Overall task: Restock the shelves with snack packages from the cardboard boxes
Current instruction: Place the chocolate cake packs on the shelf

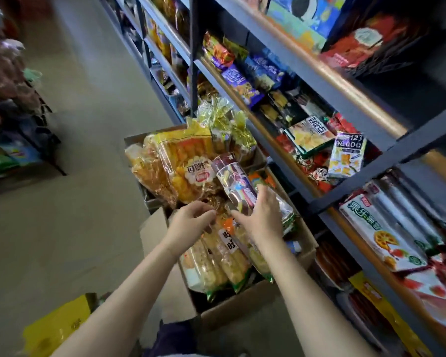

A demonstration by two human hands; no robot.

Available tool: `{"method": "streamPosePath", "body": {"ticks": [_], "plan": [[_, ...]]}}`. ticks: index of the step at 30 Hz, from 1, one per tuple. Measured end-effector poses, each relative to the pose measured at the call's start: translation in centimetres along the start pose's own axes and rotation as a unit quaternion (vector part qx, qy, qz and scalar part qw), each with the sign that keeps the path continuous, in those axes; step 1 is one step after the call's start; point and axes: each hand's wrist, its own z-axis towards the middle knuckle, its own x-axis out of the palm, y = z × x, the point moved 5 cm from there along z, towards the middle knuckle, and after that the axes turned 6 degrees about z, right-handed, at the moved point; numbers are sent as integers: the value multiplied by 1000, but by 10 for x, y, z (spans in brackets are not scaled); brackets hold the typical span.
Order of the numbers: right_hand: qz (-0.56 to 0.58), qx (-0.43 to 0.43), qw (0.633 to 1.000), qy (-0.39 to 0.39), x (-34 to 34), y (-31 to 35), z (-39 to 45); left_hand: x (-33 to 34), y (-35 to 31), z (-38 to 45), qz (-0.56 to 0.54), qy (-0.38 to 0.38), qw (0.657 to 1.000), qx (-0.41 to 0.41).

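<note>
An open cardboard box [245, 302] stands on the floor beside the shelves, stuffed with snack bags. My right hand [262, 215] grips a long brown and silver snack package [232, 176] near its lower end and holds it tilted above the box. My left hand [191, 217] pinches the clear wrapper of a yellow biscuit bag [188, 163] that leans at the box's far side. Long yellow rice-cracker packs [224, 264] lie in the near part of the box. The dark metal shelves [350, 109] to the right carry mixed snack packets.
A yellow carton [59, 328] lies on the floor at the lower left. A second cardboard flap [152, 235] sticks up left of the box. Another rack with goods [13, 104] stands across the aisle on the left. Pale floor [88, 124] runs between them.
</note>
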Motion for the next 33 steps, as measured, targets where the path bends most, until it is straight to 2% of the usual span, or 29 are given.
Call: {"method": "streamPosePath", "body": {"ticks": [2,4,7,10,12,15,18,20,21,23,25,27,28,29,30,31,33], "plan": [[-71,12,997,11,22,3,13,-13,-1,18,28,2,1000,4],[-84,24,996,-18,29,-1,20,-19,-4,30,59,16,998,14],[-5,60,997,-43,19,-9,25,-21,-14,42,98,39,993,59],[64,67,993,-77,-13,-10,17,-16,-35,43,172,8,971,164],[81,42,992,-88,-42,-6,3,-10,-60,39,241,-33,933,267],[58,-17,995,-74,-89,1,-27,9,-98,25,376,-64,822,423],[-17,-63,997,-31,-124,4,-60,41,-124,6,452,-15,738,502],[-45,-63,997,-15,-138,-4,-83,65,-132,-8,461,35,715,525],[-50,-56,997,-19,-145,-11,-95,76,-134,-18,451,59,723,520],[-57,-39,996,-64,-161,-25,-124,92,-133,-37,412,85,774,474],[-40,-30,981,-189,-186,-43,-161,105,-125,-55,350,82,848,390],[27,-21,946,-323,-209,-58,-199,112,-112,-67,181,106,941,265],[65,-3,927,-371,-219,-72,-223,123,-109,-79,67,140,968,195],[106,23,911,-397,-224,-89,-242,136,-106,-91,-39,191,973,123],[156,58,901,-401,-226,-109,-260,151,-107,-110,-125,249,958,68],[221,95,890,-388,-225,-128,-278,166,-110,-129,-182,295,938,26],[387,150,842,-345,-220,-162,-309,191,-120,-166,-224,347,911,-14]]}}
